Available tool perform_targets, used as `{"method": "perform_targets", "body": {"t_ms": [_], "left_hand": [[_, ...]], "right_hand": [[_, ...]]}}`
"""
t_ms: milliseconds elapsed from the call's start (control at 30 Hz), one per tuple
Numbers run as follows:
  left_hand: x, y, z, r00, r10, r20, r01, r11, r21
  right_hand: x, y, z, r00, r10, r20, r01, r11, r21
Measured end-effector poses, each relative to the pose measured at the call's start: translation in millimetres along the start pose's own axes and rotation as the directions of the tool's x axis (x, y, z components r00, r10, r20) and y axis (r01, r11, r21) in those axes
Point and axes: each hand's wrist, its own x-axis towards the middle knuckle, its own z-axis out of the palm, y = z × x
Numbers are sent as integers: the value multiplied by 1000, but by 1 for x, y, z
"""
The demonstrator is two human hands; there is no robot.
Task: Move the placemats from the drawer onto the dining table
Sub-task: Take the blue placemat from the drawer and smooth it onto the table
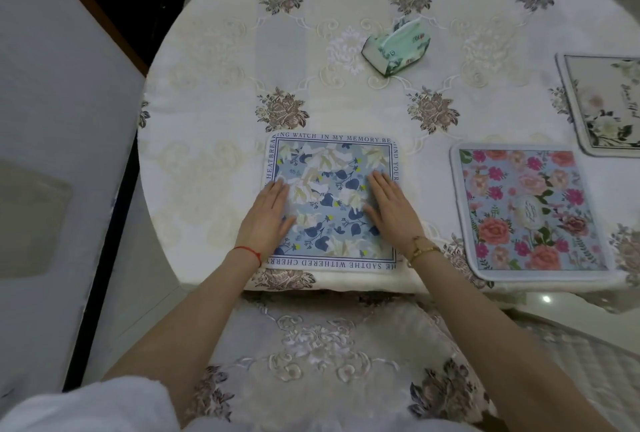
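I see both hands flat on the blue mat (332, 203), which lies on the table (214, 161) at its near edge, squarely in front of me. My left hand (266, 215) presses its left side, palm down, fingers straight and together, gripping nothing. My right hand (391, 208) does the same on the right side, fingers extended and close together, holding nothing. A red string circles the left wrist and a gold bracelet (420, 248) the right. Just right of the blue mat, apart from it, lies a pink floral mat (530, 209), also at the near edge. A third, pale mat (606, 102) sits beyond that one, cut off by the picture's right side. A green tissue pack (396, 47) stands near the table's middle, well apart from the mats.
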Motion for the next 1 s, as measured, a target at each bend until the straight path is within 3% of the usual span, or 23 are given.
{"method": "perform_targets", "body": {"t_ms": [167, 433, 733, 1000], "left_hand": [[57, -1, -7, 999, 14, 31, -13, 1000, -11], [119, 0, -13, 998, 64, 18, -64, 998, 12], [85, -33, -5, 999, 19, -50, -20, 1000, -9], [19, -19, 7, 1000, 1, -21, 0, 1000, 31]], "right_hand": [[68, -18, -6, 999, -2, 33, 4, 999, -39], [123, -33, -4, 991, -128, 46, 130, 991, -28], [69, 22, -8, 997, 46, -67, -45, 999, 18], [-5, 8, 11, 994, 102, -45, -101, 994, 30]]}}
